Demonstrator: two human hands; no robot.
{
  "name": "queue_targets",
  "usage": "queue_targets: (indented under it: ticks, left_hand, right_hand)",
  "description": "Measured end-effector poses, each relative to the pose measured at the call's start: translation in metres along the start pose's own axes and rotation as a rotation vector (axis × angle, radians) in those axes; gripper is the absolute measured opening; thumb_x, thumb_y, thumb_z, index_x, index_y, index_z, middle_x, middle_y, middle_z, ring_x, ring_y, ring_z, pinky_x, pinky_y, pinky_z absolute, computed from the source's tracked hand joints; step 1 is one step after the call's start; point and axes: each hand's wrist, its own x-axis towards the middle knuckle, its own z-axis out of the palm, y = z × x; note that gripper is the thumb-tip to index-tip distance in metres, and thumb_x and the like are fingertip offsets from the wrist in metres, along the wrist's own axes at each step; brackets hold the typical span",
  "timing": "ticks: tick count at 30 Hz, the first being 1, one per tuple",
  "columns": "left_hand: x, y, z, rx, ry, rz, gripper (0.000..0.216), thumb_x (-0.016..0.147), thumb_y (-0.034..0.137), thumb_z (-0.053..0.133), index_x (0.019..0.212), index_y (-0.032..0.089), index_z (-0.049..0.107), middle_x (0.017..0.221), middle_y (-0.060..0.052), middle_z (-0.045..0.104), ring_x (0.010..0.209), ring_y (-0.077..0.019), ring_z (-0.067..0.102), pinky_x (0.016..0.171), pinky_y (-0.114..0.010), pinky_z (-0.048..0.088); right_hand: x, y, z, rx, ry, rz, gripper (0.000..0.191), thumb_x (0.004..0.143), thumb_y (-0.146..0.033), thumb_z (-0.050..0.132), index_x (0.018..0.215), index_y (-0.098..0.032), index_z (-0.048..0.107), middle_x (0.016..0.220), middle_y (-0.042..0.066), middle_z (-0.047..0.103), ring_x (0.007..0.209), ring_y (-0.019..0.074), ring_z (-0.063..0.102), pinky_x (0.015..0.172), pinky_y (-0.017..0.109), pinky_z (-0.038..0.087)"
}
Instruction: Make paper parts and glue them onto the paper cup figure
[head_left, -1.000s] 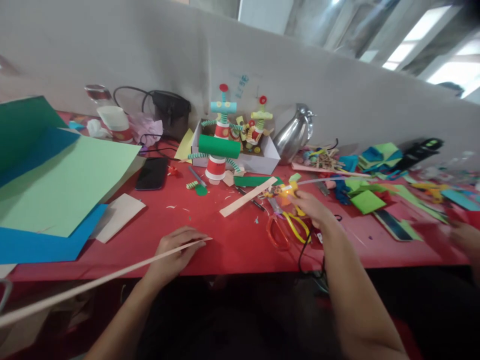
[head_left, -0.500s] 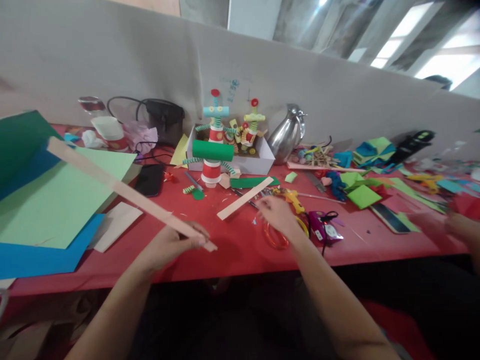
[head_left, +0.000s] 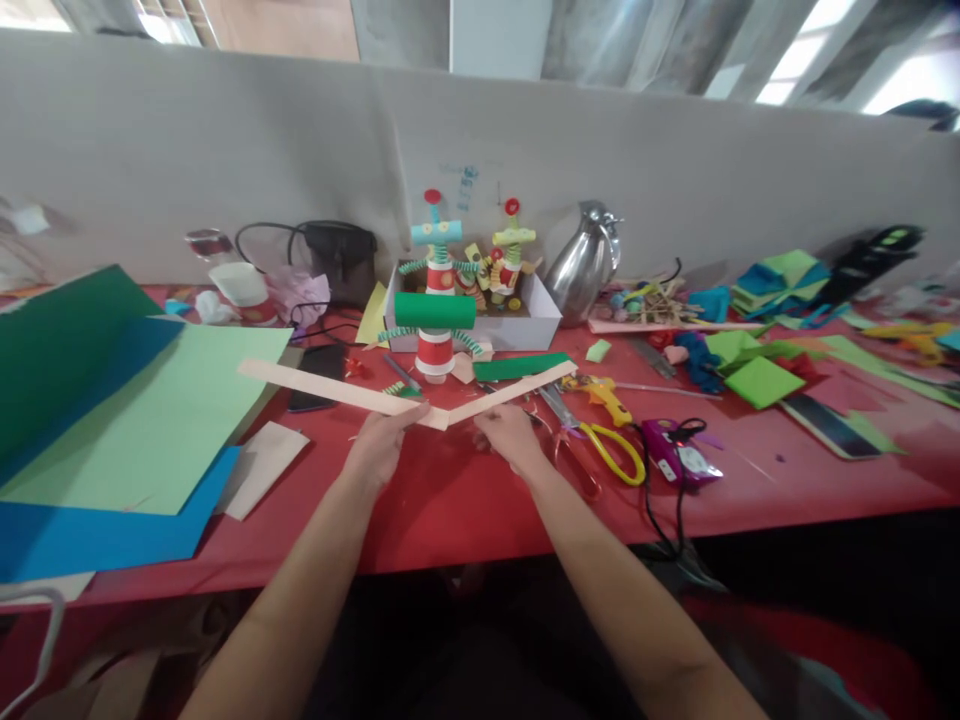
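My left hand (head_left: pixel 381 445) pinches a long pale peach paper strip (head_left: pixel 322 385) near its right end, thumb on top. The strip slants up to the left above the red table. A shorter peach paper strip (head_left: pixel 525 387) is gripped at its lower edge by my right hand (head_left: pixel 510 435), its fingers curled and partly hidden. The two strips meet end to end in a shallow V. Just behind them stands a paper-cup figure (head_left: pixel 435 352) with a green roll across it. Scissors with a yellow handle (head_left: pixel 611 450) lie right of my right hand.
Green and blue paper sheets (head_left: pixel 150 420) cover the left side. A white box (head_left: pixel 517 328) with another cup figure and a steel jug (head_left: pixel 581 265) stand at the back. Right are a yellow glue gun (head_left: pixel 604 398), a purple device (head_left: pixel 679 455) with a cable and folded green paper (head_left: pixel 765 375).
My left hand has brought the long strip rightward and more level, to the shorter strip. My right hand has moved left and taken hold of the shorter strip, which has turned slightly.
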Motion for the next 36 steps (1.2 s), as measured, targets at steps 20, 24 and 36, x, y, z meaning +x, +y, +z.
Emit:
queue_targets:
  ticks: [20,24,36]
  left_hand:
    - [0.007,0.016,-0.002,-0.003,-0.016,-0.173,0.026,0.06,0.015,0.083,0.084,0.01,0.073,0.088,-0.009,0.075,0.079,-0.0152,0.07,0.074,-0.024,0.053]
    - [-0.003,0.011,0.0,-0.02,-0.041,-0.191,0.027,0.057,0.014,0.085,0.081,0.011,0.072,0.086,-0.008,0.076,0.078,-0.0157,0.07,0.076,-0.027,0.055]
    - [-0.009,-0.009,0.009,0.088,-0.154,-0.159,0.029,0.059,0.026,0.088,0.08,0.012,0.074,0.084,-0.009,0.076,0.079,-0.018,0.069,0.076,-0.029,0.054]
  right_hand:
    - [0.0,-0.011,0.012,0.345,0.026,-0.018,0.004,0.074,-0.017,0.065,0.071,-0.017,0.062,0.059,-0.004,0.062,0.048,0.0067,0.052,0.041,0.015,0.038]
    - [-0.01,-0.001,0.006,0.295,-0.054,-0.243,0.013,0.078,-0.032,0.06,0.084,-0.021,0.062,0.076,-0.003,0.069,0.068,0.014,0.065,0.061,0.023,0.052]
    - [-0.012,0.0,0.003,0.344,-0.146,-0.238,0.018,0.077,-0.037,0.064,0.084,-0.021,0.063,0.074,0.0,0.07,0.061,0.0149,0.065,0.062,0.028,0.056]
